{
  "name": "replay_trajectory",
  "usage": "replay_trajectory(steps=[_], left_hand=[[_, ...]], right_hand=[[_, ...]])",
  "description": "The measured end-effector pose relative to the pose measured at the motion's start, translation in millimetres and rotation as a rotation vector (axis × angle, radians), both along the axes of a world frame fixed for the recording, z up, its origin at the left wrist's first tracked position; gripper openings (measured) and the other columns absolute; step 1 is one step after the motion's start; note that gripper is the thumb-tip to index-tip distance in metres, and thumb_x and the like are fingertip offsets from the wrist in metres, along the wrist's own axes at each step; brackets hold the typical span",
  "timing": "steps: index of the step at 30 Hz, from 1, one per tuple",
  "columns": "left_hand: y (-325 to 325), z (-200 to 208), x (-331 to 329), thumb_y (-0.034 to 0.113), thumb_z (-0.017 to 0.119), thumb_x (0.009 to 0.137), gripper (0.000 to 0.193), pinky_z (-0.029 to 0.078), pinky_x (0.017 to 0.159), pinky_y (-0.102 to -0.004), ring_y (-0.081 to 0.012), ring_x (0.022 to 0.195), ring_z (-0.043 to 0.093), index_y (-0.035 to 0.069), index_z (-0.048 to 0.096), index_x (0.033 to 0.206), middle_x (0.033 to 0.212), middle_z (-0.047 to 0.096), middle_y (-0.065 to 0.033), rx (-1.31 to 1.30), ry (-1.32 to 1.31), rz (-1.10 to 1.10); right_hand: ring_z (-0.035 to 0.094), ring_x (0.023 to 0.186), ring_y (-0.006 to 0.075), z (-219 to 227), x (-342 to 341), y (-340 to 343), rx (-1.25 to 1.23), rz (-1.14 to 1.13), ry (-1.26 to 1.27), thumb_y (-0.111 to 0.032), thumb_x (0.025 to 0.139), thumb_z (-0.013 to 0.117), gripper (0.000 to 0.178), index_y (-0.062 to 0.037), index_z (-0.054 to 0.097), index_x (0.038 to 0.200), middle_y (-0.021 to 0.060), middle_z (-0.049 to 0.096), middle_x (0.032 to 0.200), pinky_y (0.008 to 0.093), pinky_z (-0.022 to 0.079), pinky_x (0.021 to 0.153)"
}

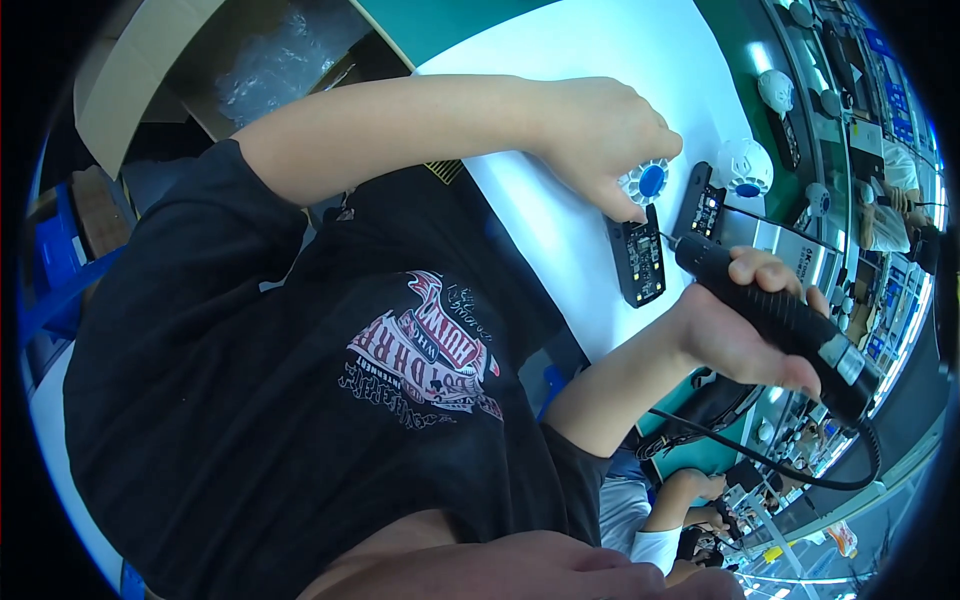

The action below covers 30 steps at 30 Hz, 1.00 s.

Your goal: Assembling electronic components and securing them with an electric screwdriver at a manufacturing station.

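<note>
My left hand [608, 140] is closed around a white round part with a blue disc [650, 181], its thumb beside the end of a black casing. That black casing [642, 262] lies on the white table and shows a circuit board with small light-coloured components. In my right hand [735, 340] is a black corded electric screwdriver [738, 285], its thin bit pointing at the casing's upper edge. I cannot tell whether the bit touches a screw. Just beyond, a second black casing [700, 205] with an exposed board sits next to a white domed part [745, 168].
The white table [560, 60] curves along its far side, beside a green surface [735, 50] bearing more white domed parts. A cardboard box [150, 80] with clear plastic stands at the upper left. The screwdriver's cable [800, 480] loops low right. Other people work farther right.
</note>
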<state>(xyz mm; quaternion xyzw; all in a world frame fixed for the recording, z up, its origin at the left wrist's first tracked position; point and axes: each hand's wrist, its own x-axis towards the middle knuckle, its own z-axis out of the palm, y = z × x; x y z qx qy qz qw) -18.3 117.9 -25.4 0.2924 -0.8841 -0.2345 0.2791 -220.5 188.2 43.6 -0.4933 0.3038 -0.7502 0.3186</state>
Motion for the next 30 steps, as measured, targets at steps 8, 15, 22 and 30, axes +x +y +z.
replay_trajectory(steps=[8, 15, 22, 30], left_hand=[[-1.8, 0.0, 1.4, 0.043, 0.079, 0.075, 0.051, 0.055, 0.069, -0.0415, -0.0349, 0.078, 0.069, 0.005, 0.061, 0.104, 0.091, 0.070, -0.0149, -0.008, -0.003, -0.010], [-4.1, -1.7, 0.7, 0.046, 0.077, 0.075, 0.053, 0.054, 0.069, -0.0411, -0.0346, 0.077, 0.069, 0.006, 0.061, 0.106, 0.091, 0.069, -0.0144, -0.054, -0.003, -0.016], [-0.4, -1.4, 3.1, 0.049, 0.076, 0.075, 0.055, 0.054, 0.069, -0.0413, -0.0345, 0.078, 0.069, 0.006, 0.062, 0.106, 0.090, 0.069, -0.0140, -0.042, -0.015, 0.014], [-1.9, -0.8, 0.7, 0.051, 0.077, 0.075, 0.054, 0.054, 0.069, -0.0449, -0.0371, 0.078, 0.069, 0.003, 0.063, 0.097, 0.081, 0.069, -0.0162, -0.006, 0.030, 0.000]], right_hand=[[0.061, 0.059, 0.0250, 28.4, -28.6, -0.2, -0.050, 0.116, 0.018, -0.085, 0.087, 0.042, 0.092, -0.0034, 0.047, 0.130, 0.0169, 0.067, 0.081, 0.0347, 0.051, 0.059], [0.059, 0.058, 0.0224, 56.5, -37.3, -20.7, -0.186, -0.726, 0.399, -0.089, 0.083, 0.041, 0.090, -0.0060, 0.046, 0.117, 0.0132, 0.060, 0.071, 0.0304, 0.050, 0.055], [0.057, 0.057, 0.0224, 52.1, -56.4, -13.7, 0.058, -0.477, 0.082, -0.090, 0.083, 0.040, 0.091, -0.0063, 0.050, 0.116, 0.0111, 0.060, 0.071, 0.0328, 0.048, 0.056], [0.059, 0.061, 0.0242, 30.6, -19.0, 30.5, 0.006, 0.020, -0.090, -0.087, 0.085, 0.044, 0.087, -0.0072, 0.057, 0.117, 0.0130, 0.062, 0.076, 0.0391, 0.049, 0.062]])
